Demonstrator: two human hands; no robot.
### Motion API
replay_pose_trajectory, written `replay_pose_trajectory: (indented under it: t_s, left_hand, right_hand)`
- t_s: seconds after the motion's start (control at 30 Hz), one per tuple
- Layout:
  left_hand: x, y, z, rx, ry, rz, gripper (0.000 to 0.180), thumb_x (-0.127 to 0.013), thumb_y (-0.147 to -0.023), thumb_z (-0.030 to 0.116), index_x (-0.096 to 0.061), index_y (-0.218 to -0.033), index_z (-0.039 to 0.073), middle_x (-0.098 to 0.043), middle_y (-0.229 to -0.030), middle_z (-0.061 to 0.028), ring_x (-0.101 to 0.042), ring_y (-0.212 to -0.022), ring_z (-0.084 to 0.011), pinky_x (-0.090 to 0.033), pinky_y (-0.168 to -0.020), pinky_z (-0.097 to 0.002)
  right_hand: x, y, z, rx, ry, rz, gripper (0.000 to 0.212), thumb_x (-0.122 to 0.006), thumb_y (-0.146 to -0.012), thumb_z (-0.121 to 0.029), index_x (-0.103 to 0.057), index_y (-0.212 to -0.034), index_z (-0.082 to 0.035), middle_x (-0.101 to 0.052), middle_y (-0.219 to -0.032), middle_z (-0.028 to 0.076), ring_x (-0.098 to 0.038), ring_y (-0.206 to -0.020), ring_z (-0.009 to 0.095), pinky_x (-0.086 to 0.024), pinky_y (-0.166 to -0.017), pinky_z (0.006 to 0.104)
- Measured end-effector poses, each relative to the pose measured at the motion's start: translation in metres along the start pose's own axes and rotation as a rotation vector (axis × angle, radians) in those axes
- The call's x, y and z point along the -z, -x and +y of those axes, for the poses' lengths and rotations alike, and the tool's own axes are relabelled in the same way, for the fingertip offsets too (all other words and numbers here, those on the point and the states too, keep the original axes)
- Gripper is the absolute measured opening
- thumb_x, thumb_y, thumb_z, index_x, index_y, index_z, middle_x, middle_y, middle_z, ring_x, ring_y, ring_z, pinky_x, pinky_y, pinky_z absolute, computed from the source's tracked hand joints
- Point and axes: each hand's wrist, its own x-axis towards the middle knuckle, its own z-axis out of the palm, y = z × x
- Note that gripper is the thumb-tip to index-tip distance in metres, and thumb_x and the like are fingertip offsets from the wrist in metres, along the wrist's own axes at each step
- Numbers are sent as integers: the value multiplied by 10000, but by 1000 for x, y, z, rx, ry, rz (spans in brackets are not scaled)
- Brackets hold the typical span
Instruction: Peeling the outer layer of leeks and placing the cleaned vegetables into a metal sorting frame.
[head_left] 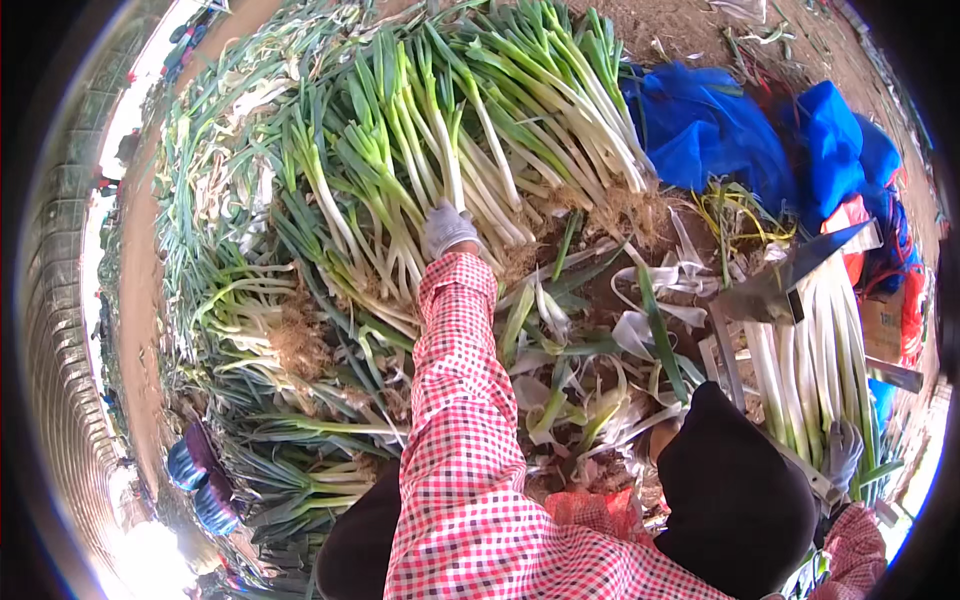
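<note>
My left hand [449, 230], in a pale grey glove, reaches forward into a large heap of leeks. Its fingers are closed round the white stalk of a leek [447, 172] whose green leaves point away from me. More leeks [560, 110] lie along the heap, their hairy roots toward me. At the lower right, my right hand [845, 455], also gloved, is against a bundle of clean white leeks [800, 365], with fingers curled on the stalks; their tips are partly hard to see. That bundle rests on a metal stand [768, 300] beside my knee.
Stripped leaves and peelings [590, 400] litter the soil before me. Smaller leeks with roots [300, 335] lie at the left. Blue sheeting [720, 125] lies beyond the stand, a cardboard box [882, 330] to its right. A red net bag [595, 510] lies between my knees.
</note>
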Motion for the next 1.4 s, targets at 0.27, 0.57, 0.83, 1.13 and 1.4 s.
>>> replay_pose_trajectory:
  t_s: [0.27, 0.57, 0.83, 1.13, 1.4]
  left_hand:
    - [9, -22, -9, -118, 121, -13, 254, -580, -808, 171, -564, -1018, 30, -618, -948, -222, -633, -864, -304, -507, -765, -385]
    - [-23, 3, 68, -138, 493, 98, 582, -756, -679, 215, -452, -1099, -49, -538, -1135, -246, -547, -1054, -347, -454, -893, -395]
    - [-9, 24, 67, 162, 757, -367, 593, -692, -745, 169, -428, -1258, 32, -422, -1312, -209, -468, -1161, -336, -410, -964, -412]
    - [93, 125, -11, -39, 2399, -1572, 323, -523, -883, 181, -533, -1120, -38, -429, -725, 4, -426, -581, -115, -403, -519, -248]
    - [273, 309, -44, -221, 2158, -1724, 387, -448, -931, 163, -377, -1265, -19, -379, -719, 0, -388, -507, -73, -361, -386, -219]
  right_hand:
    - [15, 3, -8, -66, -12, -91, 442, -468, -807, -105, -433, -1245, -62, -448, -1186, 164, -427, -1095, 357, -340, -912, 476]
    - [35, -15, -19, -47, -7, -81, 452, -473, -803, -93, -408, -1248, -49, -431, -1210, 179, -416, -1112, 368, -331, -925, 495]
    - [53, -31, -30, -49, -93, -83, 529, -481, -733, -62, -405, -1256, -48, -425, -1204, 187, -411, -1103, 379, -327, -928, 503]
    - [51, -51, -21, -30, -300, -7, 548, -585, -681, -147, -481, -1213, -68, -471, -1169, 140, -438, -1074, 350, -348, -912, 463]
    - [248, -156, -44, 112, -291, 602, 748, -770, -538, -218, -477, -1206, -51, -462, -1264, 131, -429, -1169, 329, -333, -967, 444]
